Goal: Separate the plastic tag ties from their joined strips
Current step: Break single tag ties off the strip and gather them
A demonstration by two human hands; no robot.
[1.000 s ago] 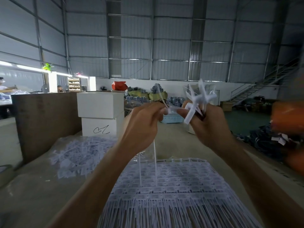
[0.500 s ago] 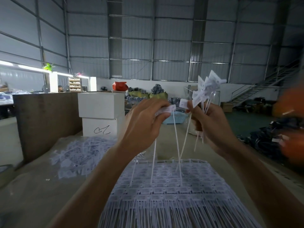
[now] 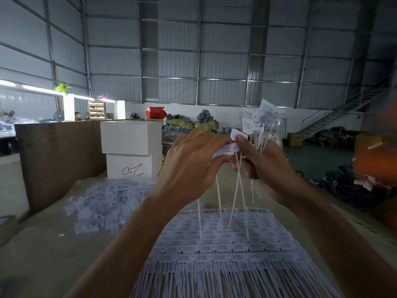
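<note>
Above the middle of the surface, the left hand pinches a joined strip with four tails hanging down. The right hand grips a bundle of separated ties; their number I cannot tell. One loose pile lies toward the left edge, beside two stacked white boxes.

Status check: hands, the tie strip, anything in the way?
Left hand grips joined strip. Right hand pinches its end tag, holds bundle of separated ties. Tails dangle above stacked strips; nothing blocking.
</note>
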